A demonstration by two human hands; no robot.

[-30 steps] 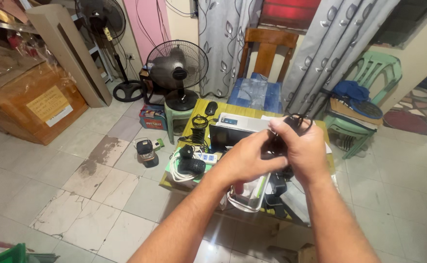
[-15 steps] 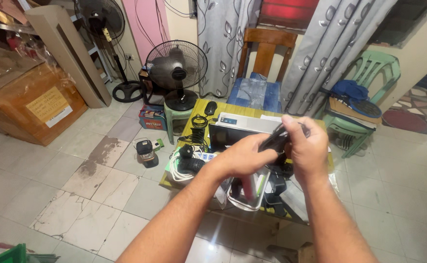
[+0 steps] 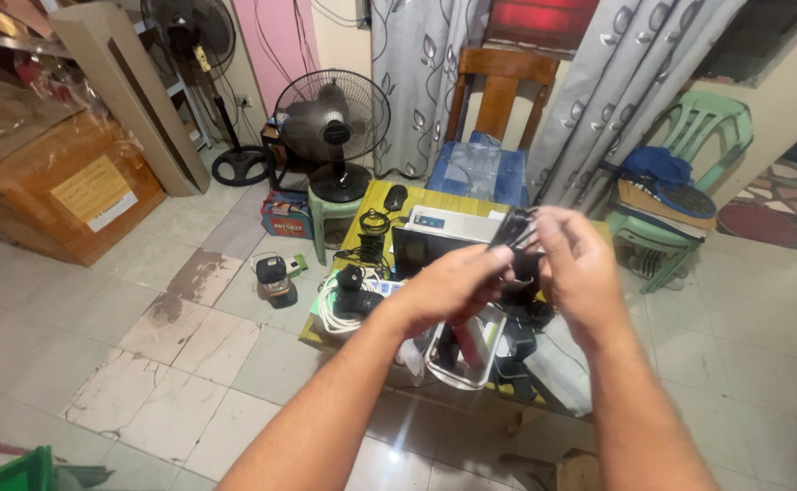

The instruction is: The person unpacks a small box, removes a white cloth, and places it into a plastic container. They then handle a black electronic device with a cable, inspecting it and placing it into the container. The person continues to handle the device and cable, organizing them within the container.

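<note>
Left hand: the left hand (image 3: 453,286) sits just right of the frame's middle, fingers curled together and pinched on the lower end of a small black device (image 3: 519,238).
Right hand: the right hand (image 3: 579,268) is beside it to the right, fingers closed over the device's upper part; the two hands nearly touch.
Black device: held in the air between both hands, above the bench, tilted; its exact kind cannot be told.
Bench: a low yellow-topped bench (image 3: 376,202) lies under the hands in the centre of the frame, crowded with gear.
On the bench: a white flat box (image 3: 453,223), a coiled white cable (image 3: 330,309) at its left edge, a clear plastic tray (image 3: 467,350) below the hands.
Floor: pale tiles (image 3: 144,364), with a small lantern-like lamp (image 3: 274,275) standing left of the bench.
Background: a black desk fan (image 3: 330,118) upper centre, a wooden chair (image 3: 499,86) behind the bench, a green plastic chair (image 3: 699,127) upper right, a brown cardboard box (image 3: 62,182) at the left.
</note>
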